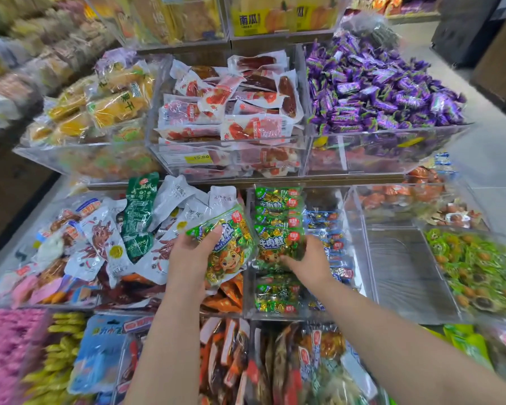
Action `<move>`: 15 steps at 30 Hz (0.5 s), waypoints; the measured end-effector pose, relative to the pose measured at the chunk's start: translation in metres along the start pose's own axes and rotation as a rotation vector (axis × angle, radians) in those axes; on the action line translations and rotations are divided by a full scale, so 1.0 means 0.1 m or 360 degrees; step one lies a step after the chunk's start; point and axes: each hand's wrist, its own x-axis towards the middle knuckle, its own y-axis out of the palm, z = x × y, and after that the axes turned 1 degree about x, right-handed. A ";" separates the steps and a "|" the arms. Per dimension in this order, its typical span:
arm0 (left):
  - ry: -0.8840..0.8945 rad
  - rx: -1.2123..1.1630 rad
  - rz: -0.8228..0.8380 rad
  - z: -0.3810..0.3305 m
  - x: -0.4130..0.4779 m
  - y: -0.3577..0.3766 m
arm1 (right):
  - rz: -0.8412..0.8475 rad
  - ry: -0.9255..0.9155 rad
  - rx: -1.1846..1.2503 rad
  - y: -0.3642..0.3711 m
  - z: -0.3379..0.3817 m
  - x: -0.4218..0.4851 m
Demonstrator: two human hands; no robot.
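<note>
Person's at the snack shelf, both arms out. The left hand (187, 258) has a green snack bag (228, 252), thumb on top & fingers curled under it, a tight hold. That bag hangs tipped in the air, just left of the clear bin (247, 293), over the edge of the white packs (173, 197) next door.

In the clear bin there's a row of green bags (278, 220) of the same kind, standing one behind the other. The right hand (310, 258) is down on the front bag (275, 249) of that row. Thumb lies on its face, fingers go round its right side. It's blurry there, so can't tell if it's gripping or just pushing. Blue sweets (322, 217) sit just right of the row.

I think it's the put-it-in-the-row step, abt halfway: bag is in hand but not in yet. Nxt move prob. needs the R hand to push the row back or hold it up to make a gap, then the L hand turns its bag straight & slides it in at the front w/o knocking the others flat.
</note>
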 end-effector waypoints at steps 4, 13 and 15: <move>0.0005 0.0076 0.0078 0.04 0.02 0.02 | -0.0048 0.0057 -0.0267 0.02 0.00 0.02; -0.0085 0.0153 0.0213 0.01 0.07 0.07 | -0.0089 0.0065 -0.0320 0.06 0.22 0.28; -0.0087 0.0139 0.0233 0.04 0.08 0.07 | -0.0062 0.0100 -0.0308 0.04 0.16 0.25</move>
